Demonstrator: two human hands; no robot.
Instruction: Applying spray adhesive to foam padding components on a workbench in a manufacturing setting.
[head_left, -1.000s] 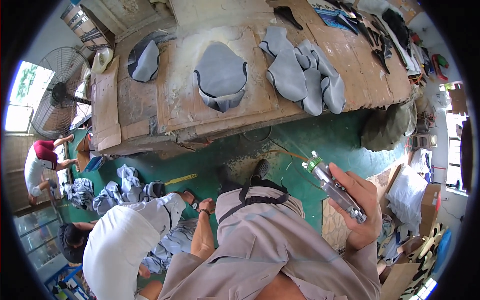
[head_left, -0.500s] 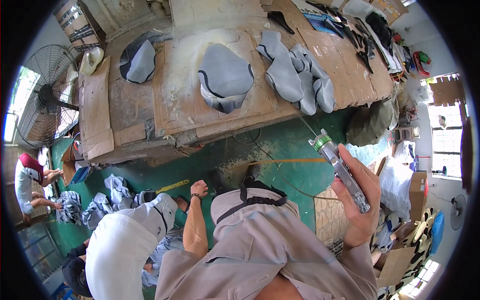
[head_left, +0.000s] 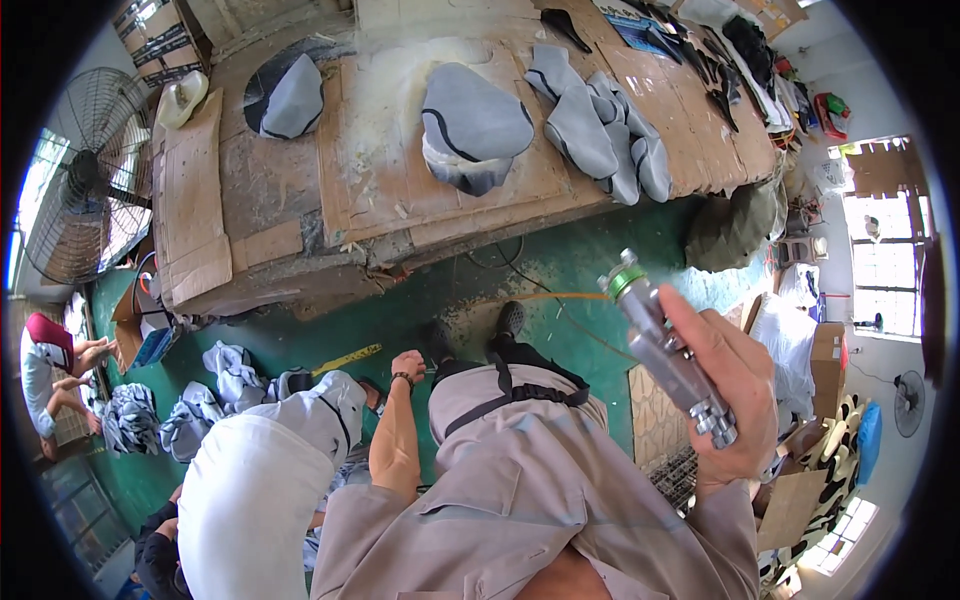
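My right hand [head_left: 735, 385] is closed around a silver spray gun [head_left: 668, 345] with a green ring near its nozzle. The gun is raised in front of the bench, apart from everything on it. Down by my waist, my left hand [head_left: 406, 368] has its fingers curled in; whatever they may hold is too small to make out. A grey padded cover [head_left: 470, 115] with black trim rests on a pale foam form at the middle of the bench. Several similar grey covers [head_left: 583, 140] lie in a heap to its right. Another grey cover [head_left: 294, 98] lies at the left.
Cardboard [head_left: 430, 215] covers the bench. A large fan [head_left: 88, 175] stands left. On the green floor, beside grey cloth bundles [head_left: 235, 372], a person in a white shirt [head_left: 255, 495] bends close to my left arm. A hose [head_left: 560, 296] crosses the floor. Black parts [head_left: 690, 55] lie far right.
My right hand has turned the spray gun, showing more of its rear end. My left hand has shifted slightly. The whole view has moved a little, so the bench sits higher in it.
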